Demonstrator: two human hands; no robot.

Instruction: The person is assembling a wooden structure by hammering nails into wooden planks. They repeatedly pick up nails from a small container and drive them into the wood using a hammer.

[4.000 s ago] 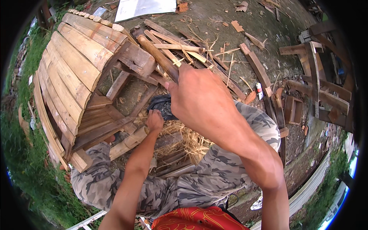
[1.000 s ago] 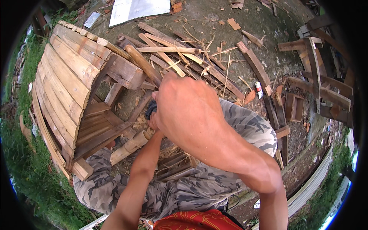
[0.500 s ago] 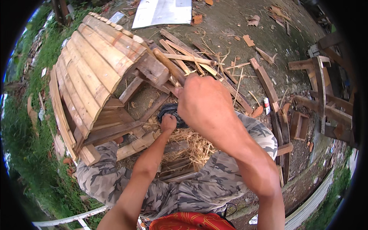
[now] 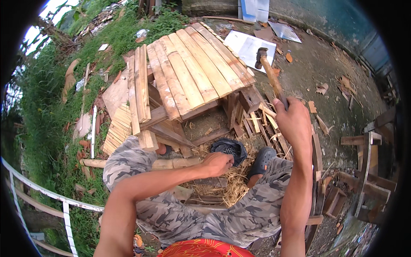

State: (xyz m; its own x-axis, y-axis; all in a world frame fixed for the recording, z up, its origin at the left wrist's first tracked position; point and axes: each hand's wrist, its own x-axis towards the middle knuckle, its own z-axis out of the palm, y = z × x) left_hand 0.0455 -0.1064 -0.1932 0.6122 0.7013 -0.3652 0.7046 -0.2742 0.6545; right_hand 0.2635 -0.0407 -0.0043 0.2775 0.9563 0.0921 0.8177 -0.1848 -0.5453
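Note:
My right hand [image 4: 294,121] is raised at the right, fingers wrapped round the wooden handle of a hammer [image 4: 272,76] whose dark head points up and away. Low in front of me, my left hand [image 4: 217,164] is closed over the near edge of a black plastic bag [image 4: 234,150] with small dark pieces, perhaps nails, inside. Whatever its fingers hold is hidden or too small to name. Beyond the hands stands a wooden frame topped with pale slats [image 4: 192,68]. Two loose-looking slats [image 4: 139,85] lie at its left side, with a gap beside them.
Wood shavings [image 4: 235,188] lie between my legs, near a bamboo pole [image 4: 175,163]. Scrap sticks are heaped right of the frame. A white board [image 4: 248,49] lies beyond it. Wooden frames [image 4: 364,171] stand far right, and a white railing [image 4: 47,190] runs lower left.
The view has shifted, showing more of the slatted top. My right hand has moved right, away from the frame, lifting the hammer into sight. My left hand has come to the bag's near edge.

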